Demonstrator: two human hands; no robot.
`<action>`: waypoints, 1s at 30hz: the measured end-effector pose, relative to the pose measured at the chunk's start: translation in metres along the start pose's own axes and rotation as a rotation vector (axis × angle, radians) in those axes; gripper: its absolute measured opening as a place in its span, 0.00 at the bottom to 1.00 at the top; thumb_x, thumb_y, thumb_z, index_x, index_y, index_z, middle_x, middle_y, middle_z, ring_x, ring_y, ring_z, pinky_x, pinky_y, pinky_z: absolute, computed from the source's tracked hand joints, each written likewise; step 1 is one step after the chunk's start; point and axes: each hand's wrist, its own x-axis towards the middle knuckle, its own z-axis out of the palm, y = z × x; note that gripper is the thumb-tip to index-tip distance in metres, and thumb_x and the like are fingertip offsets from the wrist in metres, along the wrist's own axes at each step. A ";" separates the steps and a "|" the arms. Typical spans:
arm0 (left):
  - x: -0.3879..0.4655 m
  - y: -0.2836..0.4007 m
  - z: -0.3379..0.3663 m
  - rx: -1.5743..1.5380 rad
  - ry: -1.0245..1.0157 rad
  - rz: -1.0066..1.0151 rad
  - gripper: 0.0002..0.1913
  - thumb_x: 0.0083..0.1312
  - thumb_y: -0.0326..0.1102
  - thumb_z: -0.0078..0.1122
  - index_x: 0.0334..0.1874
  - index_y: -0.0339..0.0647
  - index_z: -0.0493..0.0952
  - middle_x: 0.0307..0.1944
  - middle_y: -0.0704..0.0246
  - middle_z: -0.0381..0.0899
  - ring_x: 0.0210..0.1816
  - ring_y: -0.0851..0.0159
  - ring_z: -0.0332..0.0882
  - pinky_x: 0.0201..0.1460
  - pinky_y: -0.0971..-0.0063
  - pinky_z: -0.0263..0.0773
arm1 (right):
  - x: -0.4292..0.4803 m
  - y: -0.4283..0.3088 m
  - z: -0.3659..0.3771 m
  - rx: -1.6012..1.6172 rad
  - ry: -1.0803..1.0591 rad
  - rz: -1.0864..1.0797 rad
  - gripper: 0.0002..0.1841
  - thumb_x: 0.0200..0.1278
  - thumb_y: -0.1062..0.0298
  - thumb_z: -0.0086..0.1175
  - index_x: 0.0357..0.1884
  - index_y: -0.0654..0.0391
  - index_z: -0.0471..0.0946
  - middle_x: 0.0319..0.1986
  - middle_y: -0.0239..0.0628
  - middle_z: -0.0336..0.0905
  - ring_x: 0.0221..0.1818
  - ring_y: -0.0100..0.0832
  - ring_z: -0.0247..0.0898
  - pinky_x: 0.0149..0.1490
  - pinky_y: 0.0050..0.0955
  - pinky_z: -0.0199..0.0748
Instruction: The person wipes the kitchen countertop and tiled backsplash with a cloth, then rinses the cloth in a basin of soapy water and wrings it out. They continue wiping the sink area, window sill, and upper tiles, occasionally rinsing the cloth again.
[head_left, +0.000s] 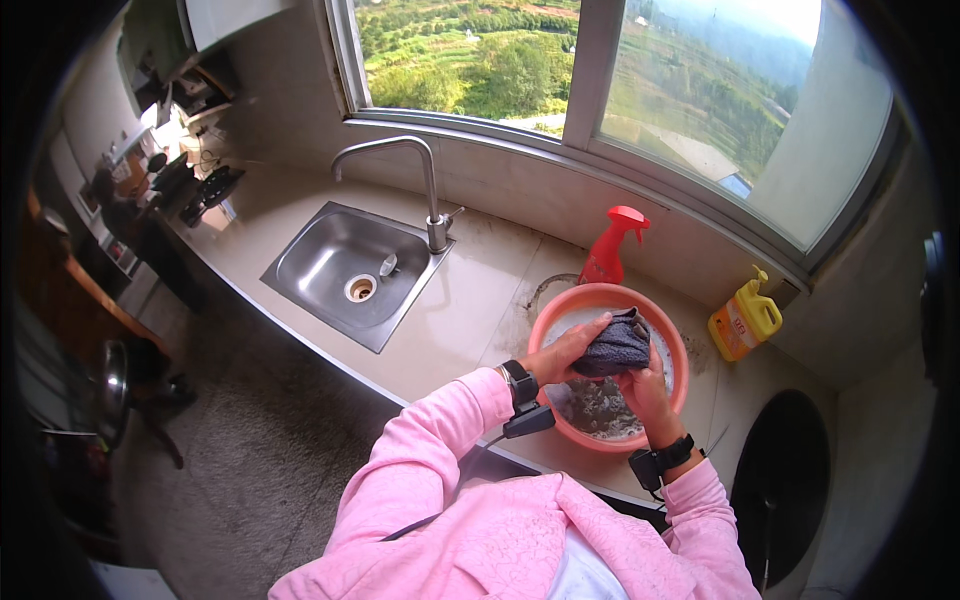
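Note:
A dark grey cloth, bunched up, is held between my two hands above a pink plastic basin. My left hand grips its left side, with the thumb along the top. On the right side, my right hand has hold of the cloth from below. Soapy, greyish water with foam and bubbles fills the lower part of the basin. Both wrists bear black straps with small devices and cables.
Behind the basin stands a red spray bottle. A yellow pump jug is to its right. Leftward lies a steel sink with a tall faucet. A black round object is at the right. At far left, a person stands by the counter.

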 end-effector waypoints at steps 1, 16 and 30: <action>0.001 0.000 -0.001 0.047 0.030 0.008 0.26 0.76 0.63 0.51 0.57 0.46 0.77 0.36 0.68 0.87 0.30 0.67 0.86 0.29 0.70 0.83 | 0.002 -0.002 -0.002 0.003 -0.008 0.037 0.28 0.70 0.88 0.40 0.70 0.55 0.64 0.57 0.40 0.77 0.56 0.34 0.80 0.57 0.30 0.83; 0.012 -0.028 -0.010 0.080 0.247 0.099 0.23 0.73 0.47 0.61 0.61 0.36 0.72 0.47 0.64 0.82 0.43 0.67 0.85 0.38 0.68 0.84 | 0.002 -0.002 -0.047 -0.071 -0.385 0.459 0.54 0.58 0.20 0.55 0.79 0.44 0.57 0.70 0.38 0.70 0.68 0.45 0.71 0.63 0.57 0.77; 0.030 -0.026 0.000 1.452 0.196 0.560 0.16 0.64 0.38 0.60 0.48 0.36 0.71 0.33 0.45 0.82 0.39 0.34 0.81 0.43 0.43 0.74 | 0.028 0.019 -0.057 -0.101 0.000 0.718 0.34 0.74 0.24 0.33 0.58 0.40 0.76 0.43 0.28 0.84 0.43 0.31 0.82 0.32 0.32 0.75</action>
